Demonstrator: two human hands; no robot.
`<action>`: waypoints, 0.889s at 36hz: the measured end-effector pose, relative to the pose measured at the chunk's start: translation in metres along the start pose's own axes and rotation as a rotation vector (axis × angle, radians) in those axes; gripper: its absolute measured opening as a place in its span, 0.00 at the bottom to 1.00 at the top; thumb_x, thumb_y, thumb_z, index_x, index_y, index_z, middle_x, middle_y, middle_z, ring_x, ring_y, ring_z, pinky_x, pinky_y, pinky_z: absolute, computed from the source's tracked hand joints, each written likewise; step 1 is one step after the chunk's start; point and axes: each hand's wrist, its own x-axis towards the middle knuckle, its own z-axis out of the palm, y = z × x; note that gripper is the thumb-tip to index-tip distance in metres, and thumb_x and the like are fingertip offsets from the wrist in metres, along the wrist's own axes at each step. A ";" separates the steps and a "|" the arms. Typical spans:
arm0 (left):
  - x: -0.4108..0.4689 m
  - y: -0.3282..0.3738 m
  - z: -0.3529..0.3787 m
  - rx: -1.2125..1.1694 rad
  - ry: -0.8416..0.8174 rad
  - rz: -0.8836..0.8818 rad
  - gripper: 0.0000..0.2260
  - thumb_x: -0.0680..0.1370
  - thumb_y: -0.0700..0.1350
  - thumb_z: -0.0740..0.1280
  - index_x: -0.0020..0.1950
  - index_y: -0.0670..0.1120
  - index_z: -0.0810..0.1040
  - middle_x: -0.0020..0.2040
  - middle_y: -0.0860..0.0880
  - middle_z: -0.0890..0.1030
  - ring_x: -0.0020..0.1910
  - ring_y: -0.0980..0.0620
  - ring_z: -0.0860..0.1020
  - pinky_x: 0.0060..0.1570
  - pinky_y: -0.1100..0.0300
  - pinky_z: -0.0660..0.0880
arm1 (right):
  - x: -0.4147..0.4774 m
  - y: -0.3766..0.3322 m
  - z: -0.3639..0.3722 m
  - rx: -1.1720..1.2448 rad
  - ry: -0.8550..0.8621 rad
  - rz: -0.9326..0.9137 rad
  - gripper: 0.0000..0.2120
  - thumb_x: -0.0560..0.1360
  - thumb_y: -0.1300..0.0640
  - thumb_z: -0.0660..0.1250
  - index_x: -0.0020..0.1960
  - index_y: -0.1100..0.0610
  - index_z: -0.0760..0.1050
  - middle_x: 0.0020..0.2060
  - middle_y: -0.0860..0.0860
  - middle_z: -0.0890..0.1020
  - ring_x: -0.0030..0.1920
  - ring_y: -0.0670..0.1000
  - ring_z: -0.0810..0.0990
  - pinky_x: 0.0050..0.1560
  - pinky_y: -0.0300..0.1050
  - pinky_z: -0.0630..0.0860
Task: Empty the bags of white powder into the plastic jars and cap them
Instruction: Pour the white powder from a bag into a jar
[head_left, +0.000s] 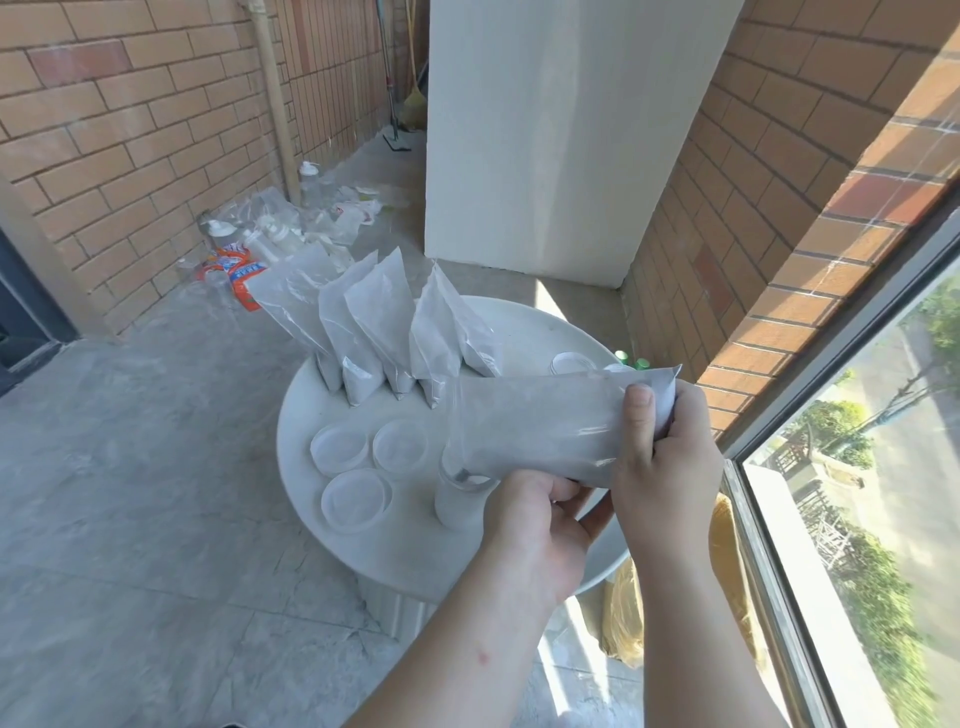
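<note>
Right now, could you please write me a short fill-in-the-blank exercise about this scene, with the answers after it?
1. The left hand and the right hand grip one bag, which holds ___ powder.
2. The bag's lower end points at a jar standing on a ___ white table.
3. Left of that jar lie ___ round plastic pieces.
4. The wall beyond the table is built of red ___.
Missing words: white; round; three; bricks.

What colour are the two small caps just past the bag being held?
Green: the caps show in the head view, just beyond the bag.
</note>
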 end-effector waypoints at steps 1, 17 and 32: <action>0.000 0.000 0.000 0.004 -0.001 0.001 0.26 0.70 0.25 0.50 0.59 0.37 0.81 0.50 0.39 0.85 0.46 0.45 0.82 0.38 0.53 0.81 | 0.000 0.000 0.000 0.001 -0.001 0.000 0.12 0.78 0.39 0.57 0.48 0.47 0.69 0.35 0.42 0.76 0.37 0.37 0.75 0.34 0.29 0.65; -0.001 0.001 0.001 0.021 -0.024 -0.008 0.26 0.70 0.25 0.51 0.57 0.38 0.82 0.51 0.40 0.85 0.50 0.45 0.82 0.39 0.50 0.82 | 0.000 0.000 -0.001 0.003 -0.004 0.001 0.12 0.78 0.37 0.57 0.49 0.45 0.70 0.36 0.42 0.76 0.39 0.38 0.75 0.35 0.31 0.65; -0.001 0.000 0.001 0.010 -0.033 0.005 0.27 0.69 0.24 0.50 0.58 0.37 0.81 0.49 0.41 0.84 0.49 0.44 0.81 0.38 0.50 0.81 | -0.001 -0.008 -0.002 0.068 0.068 -0.012 0.17 0.84 0.43 0.47 0.53 0.45 0.73 0.45 0.37 0.79 0.45 0.38 0.75 0.43 0.31 0.68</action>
